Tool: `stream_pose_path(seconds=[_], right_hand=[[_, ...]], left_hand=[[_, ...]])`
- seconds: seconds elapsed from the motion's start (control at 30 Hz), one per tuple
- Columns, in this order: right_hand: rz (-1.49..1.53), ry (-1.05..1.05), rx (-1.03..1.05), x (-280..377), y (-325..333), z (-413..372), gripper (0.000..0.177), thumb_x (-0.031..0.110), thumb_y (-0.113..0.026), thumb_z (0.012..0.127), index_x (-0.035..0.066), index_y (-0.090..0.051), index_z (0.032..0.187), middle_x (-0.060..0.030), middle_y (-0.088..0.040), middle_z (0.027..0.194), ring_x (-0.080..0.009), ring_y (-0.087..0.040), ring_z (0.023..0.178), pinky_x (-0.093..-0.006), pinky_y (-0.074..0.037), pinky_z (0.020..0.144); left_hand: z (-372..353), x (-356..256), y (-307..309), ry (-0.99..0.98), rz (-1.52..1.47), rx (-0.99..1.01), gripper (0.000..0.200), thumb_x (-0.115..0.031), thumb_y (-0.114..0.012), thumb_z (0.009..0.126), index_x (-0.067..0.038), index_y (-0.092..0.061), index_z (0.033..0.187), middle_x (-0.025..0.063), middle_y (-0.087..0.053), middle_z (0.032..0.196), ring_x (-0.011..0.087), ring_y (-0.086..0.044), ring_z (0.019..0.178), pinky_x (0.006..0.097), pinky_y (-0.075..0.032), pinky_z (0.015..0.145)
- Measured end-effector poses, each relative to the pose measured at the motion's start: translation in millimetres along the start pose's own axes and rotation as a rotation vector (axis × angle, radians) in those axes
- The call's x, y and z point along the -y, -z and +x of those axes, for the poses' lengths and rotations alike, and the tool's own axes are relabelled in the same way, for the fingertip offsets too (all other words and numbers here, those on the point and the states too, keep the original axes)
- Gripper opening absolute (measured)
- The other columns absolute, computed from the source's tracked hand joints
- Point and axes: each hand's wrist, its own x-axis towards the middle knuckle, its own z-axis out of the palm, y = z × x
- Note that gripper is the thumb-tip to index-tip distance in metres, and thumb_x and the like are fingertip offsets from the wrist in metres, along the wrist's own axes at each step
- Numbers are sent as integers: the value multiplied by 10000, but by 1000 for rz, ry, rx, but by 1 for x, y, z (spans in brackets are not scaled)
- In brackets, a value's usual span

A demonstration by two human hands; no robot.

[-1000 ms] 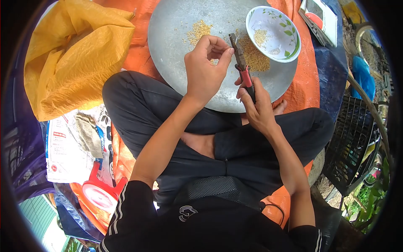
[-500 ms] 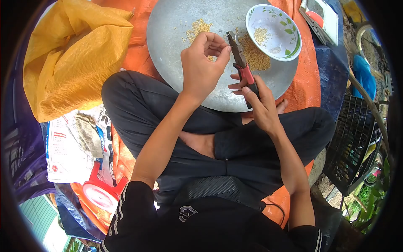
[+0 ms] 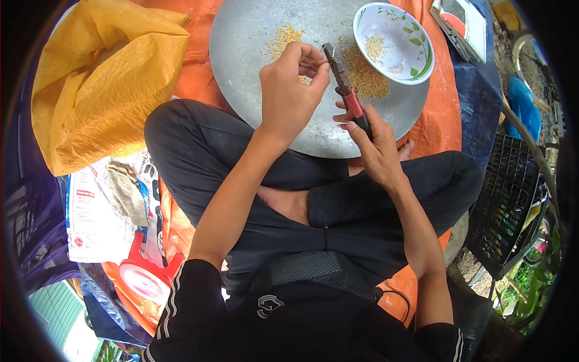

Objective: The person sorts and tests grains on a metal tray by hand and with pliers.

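My right hand (image 3: 377, 142) is wrapped around pliers (image 3: 345, 81) with red and black handles and dark metal jaws pointing up and to the left. My left hand (image 3: 292, 90) is closed in a pinch, thumb and fingertips right by the jaw tip. Whatever sits between those fingertips is too small to make out. Below both hands lies a round grey metal tray (image 3: 241, 66). On it are a small pile of golden grains (image 3: 284, 40) and a larger pile of grains (image 3: 369, 78). A white bowl (image 3: 398, 57) with a green leaf pattern holds some paler grains.
A yellow woven sack (image 3: 114, 84) lies at the left, above a white printed bag (image 3: 96, 211) and a red plastic stool (image 3: 148, 274). Orange tarpaulin (image 3: 443, 120) spreads under the tray. To the right stands a black plastic crate (image 3: 503, 199). My crossed legs border the tray.
The pliers have shifted slightly up, and the black handle end that stuck out below my right hand no longer shows. My left hand keeps its pinch by the jaws.
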Motion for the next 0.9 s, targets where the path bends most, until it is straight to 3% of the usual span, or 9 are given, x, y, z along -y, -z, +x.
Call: stream_pose_path(seconds=[0.23,0.47,0.57,0.9], right_hand=[[-100,59,-32,1,0,1,337,149,-578,961,-8,-569,1259,-167,-666,1000,-292,-635,867,-374,-482,810],[-129,98,-27,-2,0,1,354,123,-596,943,-7,-562,1270,-165,-652,1010,-302,-634,891,-377,-482,821],[-124,111,-31,-2,0,1,344,120,-598,940,-10,-561,1257,-168,-649,1014,-303,-633,893,-378,-482,823],[-186,82,-58,1,-2,1,220,84,-630,933,-13,-555,1117,-172,-598,902,-303,-600,794,-389,-470,740]], left_hand=[[0,2,0,13,8,10,127,6,-724,836,29,-632,921,89,-725,839,145,-715,743,268,-573,682],[0,2,-1,36,-8,-1,114,-7,-699,821,22,-614,891,110,-711,781,185,-726,710,281,-570,680],[0,3,0,50,-7,7,129,1,-725,837,33,-632,922,92,-724,847,148,-713,750,266,-573,692],[-1,2,-1,67,-24,22,125,1,-720,841,32,-629,920,85,-718,855,135,-703,763,262,-572,702]])
